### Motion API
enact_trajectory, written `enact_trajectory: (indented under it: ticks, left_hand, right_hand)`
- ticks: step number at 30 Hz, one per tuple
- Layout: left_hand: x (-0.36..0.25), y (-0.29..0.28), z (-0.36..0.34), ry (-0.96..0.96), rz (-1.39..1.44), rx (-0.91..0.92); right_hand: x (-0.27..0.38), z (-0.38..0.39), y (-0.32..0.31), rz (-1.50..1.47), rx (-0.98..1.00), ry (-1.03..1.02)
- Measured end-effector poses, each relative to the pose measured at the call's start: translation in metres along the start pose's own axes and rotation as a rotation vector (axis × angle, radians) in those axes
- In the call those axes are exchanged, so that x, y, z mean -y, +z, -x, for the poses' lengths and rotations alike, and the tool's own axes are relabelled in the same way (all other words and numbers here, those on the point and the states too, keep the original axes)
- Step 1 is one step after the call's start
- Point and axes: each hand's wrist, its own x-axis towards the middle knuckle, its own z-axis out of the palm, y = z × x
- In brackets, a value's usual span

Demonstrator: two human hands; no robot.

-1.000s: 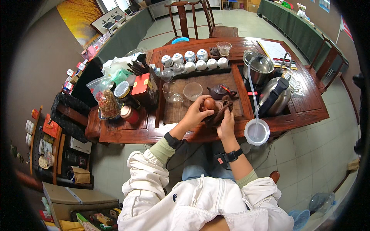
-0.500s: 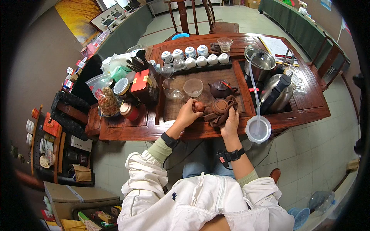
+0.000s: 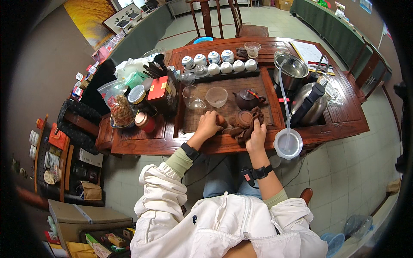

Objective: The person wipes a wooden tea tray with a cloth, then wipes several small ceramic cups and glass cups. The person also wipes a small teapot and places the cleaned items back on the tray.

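My left hand [image 3: 209,124] is closed round a small reddish-brown rounded piece [image 3: 221,120], mostly hidden by the fingers and low over the front of the tea tray [image 3: 201,119]. In my right hand [image 3: 257,136] is a bunched dark brown cloth [image 3: 248,135], pinched at the tray's near right corner. Between the hands a round brown clay piece [image 3: 244,116], like a small pot, rests against the cloth. Just behind it stands a dark teapot [image 3: 248,99] with a red cord. A clear glass bowl [image 3: 216,97] and a glass pitcher [image 3: 192,98] are farther left.
White and blue-patterned cups [image 3: 226,67] line a dark rack at the back. To the right are a lidded steel pot [image 3: 289,69], a steel kettle [image 3: 307,103] and a plastic tub [image 3: 288,143] with a hose. A red tin [image 3: 161,94] and jars crowd the left.
My left hand has turned over the small reddish-brown piece, so more of it is covered. The right hand with the cloth has hardly moved.
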Motion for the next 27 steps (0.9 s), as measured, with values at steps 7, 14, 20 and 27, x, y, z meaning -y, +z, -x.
enact_trajectory:
  ticks: [7, 14, 20, 27]
  left_hand:
    - [-0.02, -0.014, 0.019, -0.07, 0.106, -0.261]
    - [-0.056, 0.001, 0.023, -0.214, 1.245, 0.165]
    - [-0.079, 0.025, 0.028, -0.188, 1.285, 0.033]
    - [-0.081, 0.035, 0.035, -0.103, 1.344, -0.233]
  right_hand:
    - [0.009, 0.005, 0.013, -0.021, 0.049, -0.067]
    - [0.023, 0.013, 0.021, 0.141, 0.096, -0.194]
    - [0.028, 0.01, 0.012, 0.447, 0.082, -0.286]
    - [0.027, -0.002, 0.007, 0.416, -0.059, -0.335]
